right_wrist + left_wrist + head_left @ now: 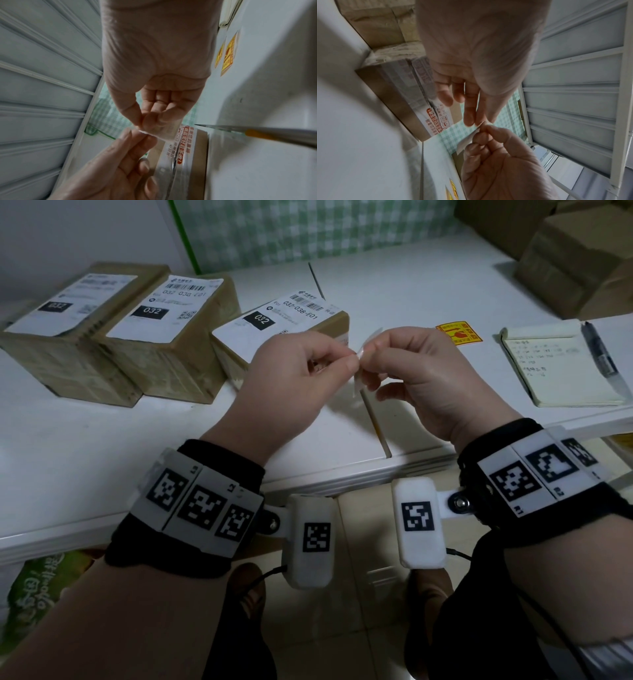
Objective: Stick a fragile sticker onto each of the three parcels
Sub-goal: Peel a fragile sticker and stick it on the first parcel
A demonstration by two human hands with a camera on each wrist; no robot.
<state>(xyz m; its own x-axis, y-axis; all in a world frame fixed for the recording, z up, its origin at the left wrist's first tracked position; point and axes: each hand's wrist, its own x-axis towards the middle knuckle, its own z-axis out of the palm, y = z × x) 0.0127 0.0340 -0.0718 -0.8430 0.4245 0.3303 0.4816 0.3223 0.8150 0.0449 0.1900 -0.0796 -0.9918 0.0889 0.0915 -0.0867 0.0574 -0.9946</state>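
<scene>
Parcels are sitting in a row on the white table (102,446): the far-left parcel (68,337), the middle parcel (168,337), and the nearest parcel (274,326), this last lying just beyond the left hand's knuckles. Beyond the right hand's fingers a notepad (561,368) is lying with a pen (601,354) on it. The left hand (294,368) and the right hand (421,371) are meeting thumb-to-forefinger, both pinching a small pale sticker sheet (359,356) between their fingertips, the other fingers curling loosely. Another fragile sticker (459,333), yellow and red, is lying flat just past the right hand's knuckles.
</scene>
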